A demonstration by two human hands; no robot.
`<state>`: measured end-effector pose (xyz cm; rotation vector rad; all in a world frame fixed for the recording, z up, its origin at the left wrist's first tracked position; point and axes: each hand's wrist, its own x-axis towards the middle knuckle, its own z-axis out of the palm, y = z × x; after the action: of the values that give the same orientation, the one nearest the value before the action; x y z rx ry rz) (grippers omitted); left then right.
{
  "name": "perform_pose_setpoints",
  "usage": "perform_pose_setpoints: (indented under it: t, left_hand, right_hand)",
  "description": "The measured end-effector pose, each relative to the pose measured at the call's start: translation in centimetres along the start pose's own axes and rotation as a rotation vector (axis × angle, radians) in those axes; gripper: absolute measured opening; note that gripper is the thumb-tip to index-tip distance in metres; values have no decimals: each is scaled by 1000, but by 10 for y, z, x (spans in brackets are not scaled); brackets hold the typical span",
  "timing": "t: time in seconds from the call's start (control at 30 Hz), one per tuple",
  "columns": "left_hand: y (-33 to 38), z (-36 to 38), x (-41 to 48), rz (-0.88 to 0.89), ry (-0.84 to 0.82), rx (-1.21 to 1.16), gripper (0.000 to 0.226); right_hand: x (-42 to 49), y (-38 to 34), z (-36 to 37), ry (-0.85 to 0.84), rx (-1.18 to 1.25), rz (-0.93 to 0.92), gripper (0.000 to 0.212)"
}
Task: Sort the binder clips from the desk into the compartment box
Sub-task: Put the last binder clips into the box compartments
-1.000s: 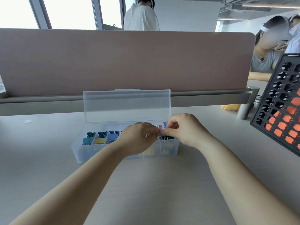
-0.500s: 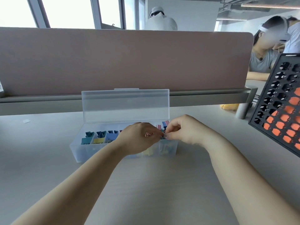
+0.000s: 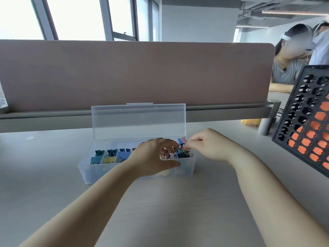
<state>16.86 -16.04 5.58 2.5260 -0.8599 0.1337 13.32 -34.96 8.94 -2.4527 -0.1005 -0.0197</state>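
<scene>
The clear compartment box stands on the pale desk with its lid raised upright at the box's far edge, in front of the pink partition; binder clips in teal, blue and yellow fill the compartments at the box's left end, and more in dark, blue and pink sit at its right end. The left hand hovers over the box's middle, fingers spread and loosely curved, thumb lying along the near wall, gripping nothing that shows. The right hand is at the box's right end, fingertips pinched together over the dark clips there; it may be pinching a clip, but the view is too blurred to tell. To the right of the box leans a black perforated rack with orange pieces.
</scene>
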Motion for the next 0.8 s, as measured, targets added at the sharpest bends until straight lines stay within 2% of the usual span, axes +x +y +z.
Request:
perform_pose_setpoints:
  t: [0.07, 0.13, 0.27, 0.33, 0.4, 0.6, 0.8]
  left_hand:
    - [-3, -8, -1, -25, 17, -109, 43]
    - [-16, -20, -4, -75, 112, -115, 35]
    - [-68, -48, -29, -330, 373, 89, 29]
    - [-91, -51, -51, -523, 346, 236, 42]
    - [-104, -45, -69, -641, 271, 223, 54]
    - [-93, -41, -94, -633, 250, -85, 55]
    - [-81, -47, -134, -635, 251, -320, 46]
  right_hand:
    - [3, 9, -2, 112, 122, -6, 29]
    - [6, 17, 2, 196, 181, 35, 24]
    - [10, 27, 16, 197, 242, 109, 11]
    - [9, 26, 22, 196, 242, 112, 13]
    - [7, 24, 26, 222, 244, 119, 13]
    - [-12, 13, 36, 279, 258, 153, 13]
    - [-50, 3, 34, 206, 278, 240, 12]
